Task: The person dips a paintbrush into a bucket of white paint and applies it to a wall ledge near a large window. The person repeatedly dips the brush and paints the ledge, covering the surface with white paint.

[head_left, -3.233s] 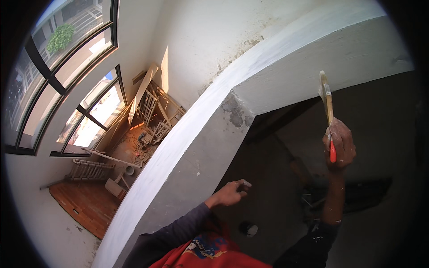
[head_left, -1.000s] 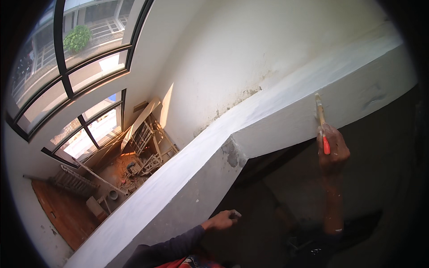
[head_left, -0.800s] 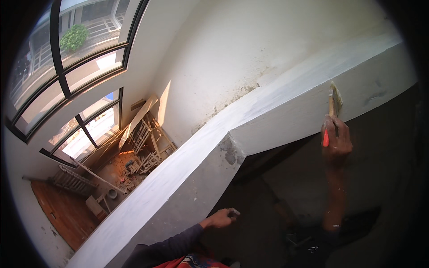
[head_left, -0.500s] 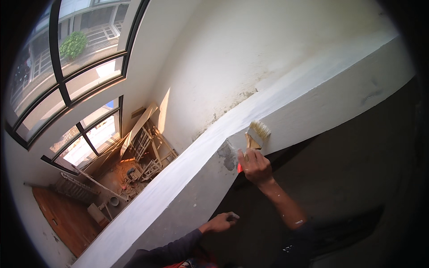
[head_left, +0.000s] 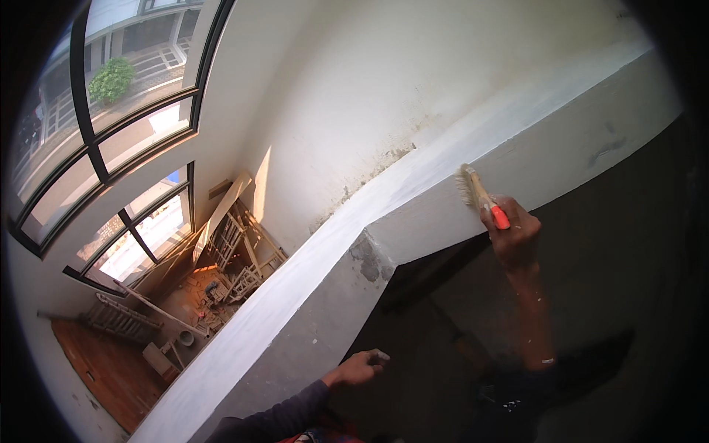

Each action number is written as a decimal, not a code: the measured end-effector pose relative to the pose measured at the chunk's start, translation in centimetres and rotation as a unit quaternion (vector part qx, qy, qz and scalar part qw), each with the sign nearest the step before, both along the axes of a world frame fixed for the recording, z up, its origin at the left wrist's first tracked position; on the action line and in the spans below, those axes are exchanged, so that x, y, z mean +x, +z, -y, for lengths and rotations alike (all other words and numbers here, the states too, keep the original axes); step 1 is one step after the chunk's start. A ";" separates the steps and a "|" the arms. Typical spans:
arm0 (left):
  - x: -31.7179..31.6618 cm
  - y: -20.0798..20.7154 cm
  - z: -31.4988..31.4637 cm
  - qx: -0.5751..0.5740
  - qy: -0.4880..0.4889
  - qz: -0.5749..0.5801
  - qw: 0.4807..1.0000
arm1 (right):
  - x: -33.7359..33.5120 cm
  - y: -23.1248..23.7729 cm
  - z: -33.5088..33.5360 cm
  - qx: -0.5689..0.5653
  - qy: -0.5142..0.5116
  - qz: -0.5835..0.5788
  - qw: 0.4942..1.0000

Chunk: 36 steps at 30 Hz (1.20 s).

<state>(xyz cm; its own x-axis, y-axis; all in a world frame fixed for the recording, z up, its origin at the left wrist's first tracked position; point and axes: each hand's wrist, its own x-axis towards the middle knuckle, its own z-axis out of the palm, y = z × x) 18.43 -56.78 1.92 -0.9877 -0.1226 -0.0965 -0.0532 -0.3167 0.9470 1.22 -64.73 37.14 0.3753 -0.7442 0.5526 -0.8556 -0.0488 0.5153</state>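
The right hand (head_left: 515,230) is gripping a brush (head_left: 481,193) a bit right of the middle of the frame. Its fingers are wrapping round the handle and hiding part of it, while the red end is sticking out beside them. The brush is slanting, its long axis running from upper left to lower right. The bristle end is pointing to the upper left, and some hairs are fanning out down the left side. They are sitting at the grey side of the ledge (head_left: 428,221), and I cannot tell if they are touching it.

The left hand (head_left: 360,367) is hanging low, near the bottom middle, its fingers curling in loosely. I cannot tell if they are holding anything. The left sleeve (head_left: 288,406) is running off the bottom edge. The right sleeve (head_left: 517,395) is fading into the dark at the lower right, where shapes are hard to see.

A window (head_left: 91,144) is filling the upper left, and the black rim is cutting it off.
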 end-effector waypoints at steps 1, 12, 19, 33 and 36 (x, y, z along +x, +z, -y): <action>0.0 -0.1 0.0 -0.008 0.005 -0.009 1.000 | 0.1 2.4 -0.3 -0.028 0.015 -0.020 0.999; -0.3 -0.3 0.1 -0.017 0.007 -0.021 1.000 | -0.3 21.9 -2.4 -0.218 -0.093 -0.297 0.925; -0.2 -0.2 0.2 0.001 0.004 -0.022 1.000 | -1.1 13.8 -0.5 -0.098 -0.102 -0.359 0.922; -0.9 -0.7 -0.3 -0.024 0.001 -0.023 0.999 | 1.2 -9.3 -1.3 0.152 0.052 0.054 0.986; -0.6 -0.4 -0.2 -0.024 0.018 -0.027 0.999 | -0.4 -6.8 -2.3 0.060 0.036 0.087 0.994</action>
<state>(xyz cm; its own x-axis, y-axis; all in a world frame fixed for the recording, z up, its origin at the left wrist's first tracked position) 17.83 -56.63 1.54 -0.9861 -0.1618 -0.0365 0.0089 -0.2712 0.9625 0.83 -62.48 30.33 0.3356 -0.7835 0.5229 -0.9235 -0.1644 0.3465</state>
